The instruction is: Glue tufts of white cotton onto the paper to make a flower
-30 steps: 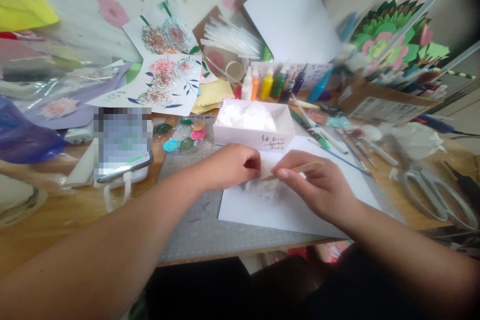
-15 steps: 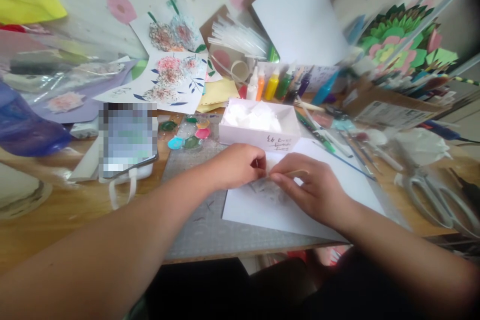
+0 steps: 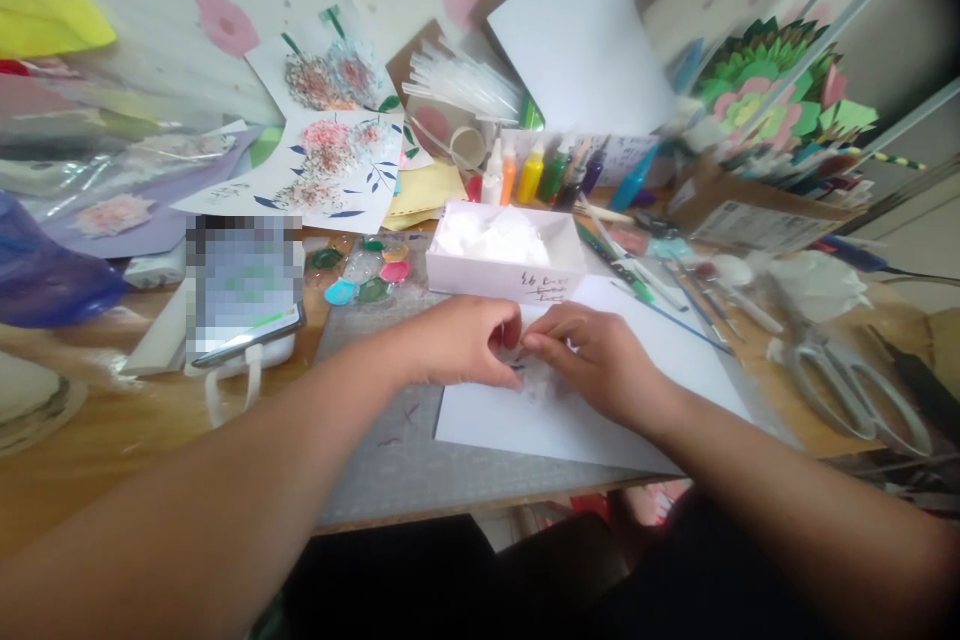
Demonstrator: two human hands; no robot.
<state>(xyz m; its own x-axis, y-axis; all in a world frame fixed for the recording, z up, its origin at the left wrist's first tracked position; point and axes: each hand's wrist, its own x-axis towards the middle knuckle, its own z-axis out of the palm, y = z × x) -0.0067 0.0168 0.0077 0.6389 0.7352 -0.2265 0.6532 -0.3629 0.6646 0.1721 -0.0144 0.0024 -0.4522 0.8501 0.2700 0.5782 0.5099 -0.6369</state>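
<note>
Over a white sheet of paper (image 3: 615,430), my right hand (image 3: 592,350) closes its thumb and fingers in a pinch on a thin, pale stick (image 3: 559,332), mostly hidden by the fingers. My left hand (image 3: 480,340) is just left of it, with thumb and fingertips apart in a C shape and nothing visible between them. A greyish smudge or loose material (image 3: 541,380) shows on the paper under the hands, too blurred to name. Right behind the hands stands a white box (image 3: 495,275) holding white, fluffy-looking material (image 3: 491,235).
A grey cutting mat (image 3: 375,460) lies under the paper. Left are a paint palette (image 3: 373,290) and a phone (image 3: 244,290) with a cable. Small paint bottles (image 3: 531,172) and flower pictures (image 3: 322,160) stand behind. Scissors (image 3: 862,395) and brushes (image 3: 697,295) lie right.
My left thumb and fingers have spread apart, from a pinch close to the right fingertips. The right hand keeps its pinch. The whole view has shifted slightly.
</note>
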